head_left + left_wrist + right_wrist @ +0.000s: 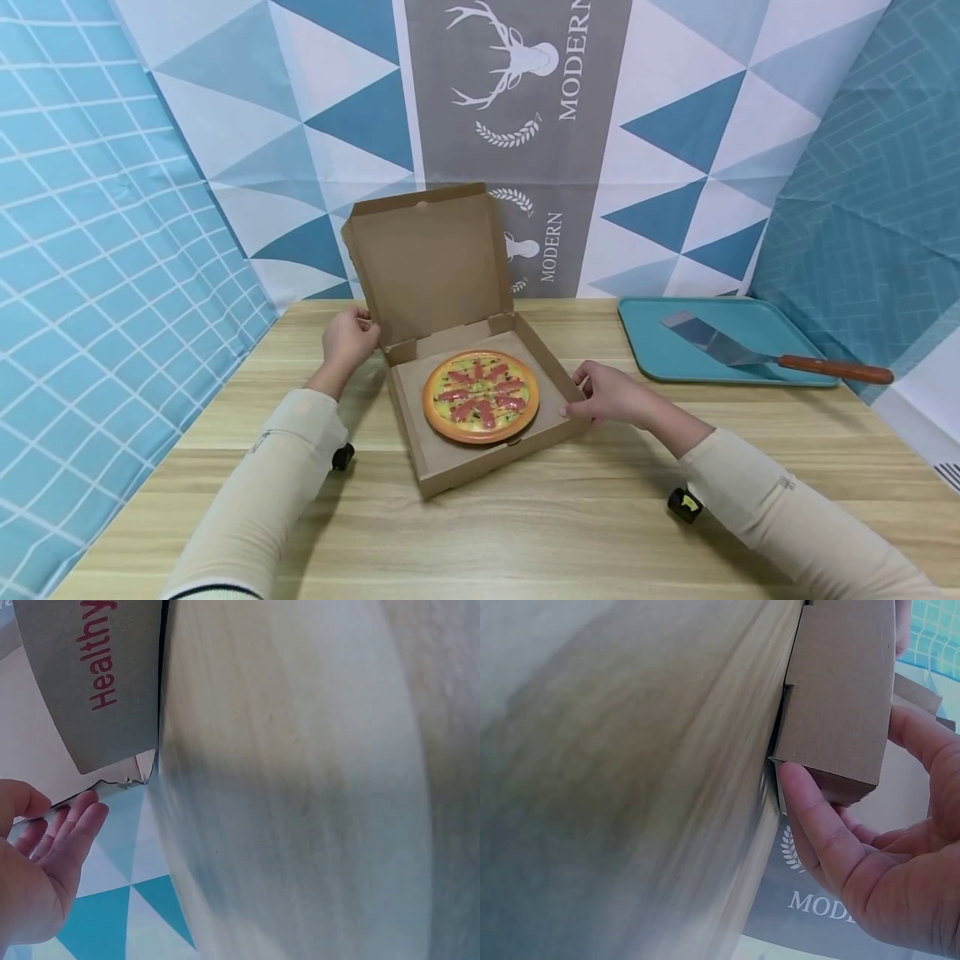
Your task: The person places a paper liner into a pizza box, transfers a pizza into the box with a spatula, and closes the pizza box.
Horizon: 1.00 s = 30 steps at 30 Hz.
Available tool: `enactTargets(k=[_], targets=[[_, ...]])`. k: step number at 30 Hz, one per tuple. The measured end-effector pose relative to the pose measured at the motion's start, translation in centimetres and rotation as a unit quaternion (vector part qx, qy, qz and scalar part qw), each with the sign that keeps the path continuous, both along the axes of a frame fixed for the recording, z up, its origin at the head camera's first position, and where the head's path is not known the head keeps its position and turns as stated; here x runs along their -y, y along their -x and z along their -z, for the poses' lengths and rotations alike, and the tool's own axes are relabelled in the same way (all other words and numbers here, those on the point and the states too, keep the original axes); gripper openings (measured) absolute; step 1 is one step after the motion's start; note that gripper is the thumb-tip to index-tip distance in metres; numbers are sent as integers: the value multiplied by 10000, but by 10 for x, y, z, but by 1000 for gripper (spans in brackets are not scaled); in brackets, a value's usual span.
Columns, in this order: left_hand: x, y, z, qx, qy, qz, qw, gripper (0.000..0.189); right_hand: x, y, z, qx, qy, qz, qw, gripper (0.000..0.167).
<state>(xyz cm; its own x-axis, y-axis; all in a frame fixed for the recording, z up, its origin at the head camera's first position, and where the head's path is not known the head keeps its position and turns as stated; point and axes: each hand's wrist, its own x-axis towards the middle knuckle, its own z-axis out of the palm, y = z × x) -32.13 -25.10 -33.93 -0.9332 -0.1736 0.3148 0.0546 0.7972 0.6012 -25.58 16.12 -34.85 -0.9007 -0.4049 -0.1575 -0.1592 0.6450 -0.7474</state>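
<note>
A brown cardboard pizza box (411,454) lies at an angle on the table with its lid (435,262) raised at the back. Inside it is a round pizza (482,395) with an orange rim and pinkish toppings. My left hand (350,342) pinches the lid's left edge low down, near the hinge; the left wrist view has the thumb and fingers on either side of the cardboard. At the box's front right corner, my right hand (611,395) holds the side wall. Its thumb and fingers straddle that corner in the right wrist view.
A teal tray (645,354) sits at the back right of the wooden table (525,542). Across it lies a metal spatula with a wooden handle (832,367), which sticks out past the tray's right end. Patterned cloth walls (360,108) stand behind and at both sides.
</note>
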Motion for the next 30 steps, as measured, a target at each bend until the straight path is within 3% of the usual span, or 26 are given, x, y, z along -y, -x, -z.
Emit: enactTargets(k=[8, 13, 16, 23, 30], targets=[[-3, -1, 1, -277, 306, 199, 9990, 9, 2, -6, 0, 89, 83, 22, 9999, 57], [-10, 1, 0, -549, 263, 340, 9976, 7, 3, -9, -3, 28, 28, -31, 10000, 65], [-12, 2, -2, -655, 152, 398, 9969, 6, 1, -4, -13, -126, -47, -25, 9999, 68], [-19, 12, -5, -454, 86, 570, 9973, 8, -7, 34, -50, -547, 731, 365, 9951, 60], [-31, 21, -9, -495, -23, 715, 9962, 6, -4, 75, -53, -869, 509, 668, 9927, 56]])
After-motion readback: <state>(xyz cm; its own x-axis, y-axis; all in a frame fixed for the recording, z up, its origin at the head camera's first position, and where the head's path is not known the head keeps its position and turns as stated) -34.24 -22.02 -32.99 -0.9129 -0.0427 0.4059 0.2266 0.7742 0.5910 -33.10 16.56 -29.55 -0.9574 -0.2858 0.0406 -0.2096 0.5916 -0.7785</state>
